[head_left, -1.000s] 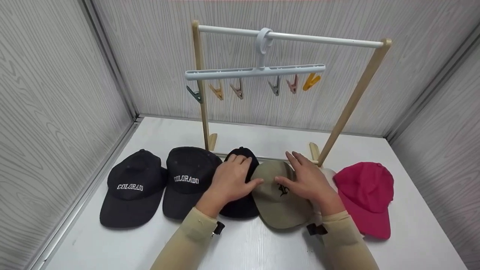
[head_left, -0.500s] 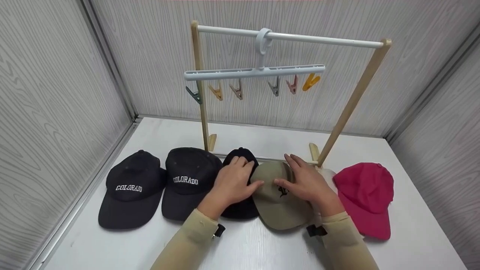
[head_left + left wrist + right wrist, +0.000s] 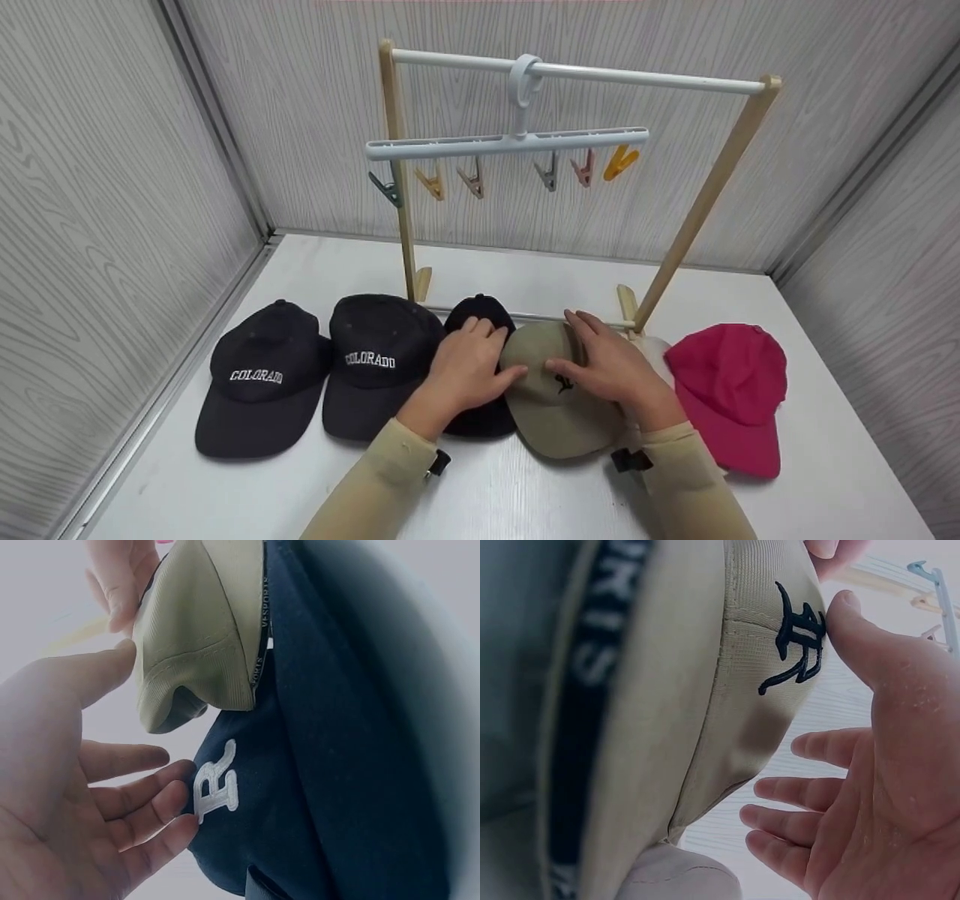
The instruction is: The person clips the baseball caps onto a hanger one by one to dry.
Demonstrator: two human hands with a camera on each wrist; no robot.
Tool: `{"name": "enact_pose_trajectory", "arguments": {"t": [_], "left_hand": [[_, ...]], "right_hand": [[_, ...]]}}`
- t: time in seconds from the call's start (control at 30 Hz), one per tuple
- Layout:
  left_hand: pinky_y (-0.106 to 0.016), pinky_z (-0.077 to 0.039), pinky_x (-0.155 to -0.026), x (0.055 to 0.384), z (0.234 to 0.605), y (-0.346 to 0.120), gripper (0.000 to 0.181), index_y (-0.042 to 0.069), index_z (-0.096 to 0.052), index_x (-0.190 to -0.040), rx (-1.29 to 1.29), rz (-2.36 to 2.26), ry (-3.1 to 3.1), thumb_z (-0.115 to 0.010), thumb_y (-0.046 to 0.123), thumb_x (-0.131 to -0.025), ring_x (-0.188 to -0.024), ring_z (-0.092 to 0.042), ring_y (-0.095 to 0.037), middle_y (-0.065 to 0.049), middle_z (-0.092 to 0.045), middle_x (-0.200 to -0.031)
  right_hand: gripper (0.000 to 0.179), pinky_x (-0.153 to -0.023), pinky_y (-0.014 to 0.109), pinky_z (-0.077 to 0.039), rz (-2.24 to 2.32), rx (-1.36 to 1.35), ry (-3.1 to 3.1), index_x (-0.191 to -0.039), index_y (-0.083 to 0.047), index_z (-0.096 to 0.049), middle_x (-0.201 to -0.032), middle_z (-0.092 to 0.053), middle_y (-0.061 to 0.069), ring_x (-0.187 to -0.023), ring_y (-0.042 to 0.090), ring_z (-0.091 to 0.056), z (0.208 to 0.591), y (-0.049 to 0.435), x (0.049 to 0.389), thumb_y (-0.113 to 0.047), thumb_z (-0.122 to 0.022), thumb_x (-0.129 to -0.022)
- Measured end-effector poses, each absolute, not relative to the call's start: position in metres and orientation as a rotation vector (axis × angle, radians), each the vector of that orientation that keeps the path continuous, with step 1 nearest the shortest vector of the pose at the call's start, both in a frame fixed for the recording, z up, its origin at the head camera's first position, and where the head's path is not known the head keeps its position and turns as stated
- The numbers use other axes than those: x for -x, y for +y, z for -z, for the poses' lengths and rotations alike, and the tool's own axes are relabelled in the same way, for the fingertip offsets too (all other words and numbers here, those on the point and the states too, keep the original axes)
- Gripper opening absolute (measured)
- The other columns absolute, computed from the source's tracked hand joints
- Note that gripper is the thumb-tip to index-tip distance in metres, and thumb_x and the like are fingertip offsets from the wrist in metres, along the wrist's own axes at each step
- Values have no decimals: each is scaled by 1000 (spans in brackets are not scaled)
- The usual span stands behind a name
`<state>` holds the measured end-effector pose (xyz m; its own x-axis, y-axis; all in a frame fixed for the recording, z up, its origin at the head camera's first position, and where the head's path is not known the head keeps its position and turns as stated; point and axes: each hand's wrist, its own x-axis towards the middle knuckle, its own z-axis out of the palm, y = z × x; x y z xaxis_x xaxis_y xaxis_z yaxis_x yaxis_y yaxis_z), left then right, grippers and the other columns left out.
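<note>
In the head view an olive cap with dark embroidery lies between my two hands. My left hand is over a black cap. In the left wrist view, its fingertips rest at a white letter R on that cap's front, while its thumb touches the olive cap's edge. My right hand spreads over the olive cap's right side. Its thumb is right at the black embroidery in the right wrist view, and the other fingers stretch along the far side with gaps between them.
Two dark COLORADO caps lie at left. A pink cap lies at right, and a white cap is partly hidden by my right hand. Behind stands a wooden-sided rack with a clip hanger and several coloured clips.
My right hand's fingers have come down slightly toward the olive cap's crown. The left hand has barely shifted, and the caps lie as before.
</note>
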<state>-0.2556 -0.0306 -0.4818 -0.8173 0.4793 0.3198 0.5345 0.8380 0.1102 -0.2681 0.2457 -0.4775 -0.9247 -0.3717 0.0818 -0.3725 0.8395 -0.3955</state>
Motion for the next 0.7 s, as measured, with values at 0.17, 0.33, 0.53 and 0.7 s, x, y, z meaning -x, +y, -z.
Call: {"name": "enact_pose_trajectory", "arguments": {"t": [0.17,0.33,0.53,0.7], "left_hand": [[-45,-59,-90,255,485,-30,74,1,-72,-142,781,265,-2718,-69,64,-105,-107,-64,-31,-14,-72,-119],[-45,-58,-90,255,486,-30,74,1,-72,-143,786,255,-2695,-69,64,-105,-106,-66,-31,-14,-75,-120],[-45,-59,-88,253,486,-28,71,1,-72,-141,809,260,-2673,-71,62,-104,-103,-66,-31,-13,-77,-118],[-45,-59,-88,253,486,-27,71,2,-72,-142,816,263,-2687,-70,62,-105,-104,-68,-31,-13,-78,-118]], "right_hand": [[104,-119,65,-43,-657,-630,-3012,-173,-8,-37,-173,-40,24,-154,46,-48,478,245,269,-76,-66,-100],[102,-121,64,-43,-665,-647,-3015,-173,-6,-38,-172,-43,23,-155,45,-47,478,245,269,-73,-68,-101],[102,-120,64,-43,-670,-663,-3051,-172,-6,-38,-172,-44,22,-154,43,-48,479,246,269,-73,-67,-102],[103,-119,66,-43,-691,-656,-3085,-174,-8,-35,-173,-42,21,-154,44,-49,479,246,268,-74,-66,-102]]}}
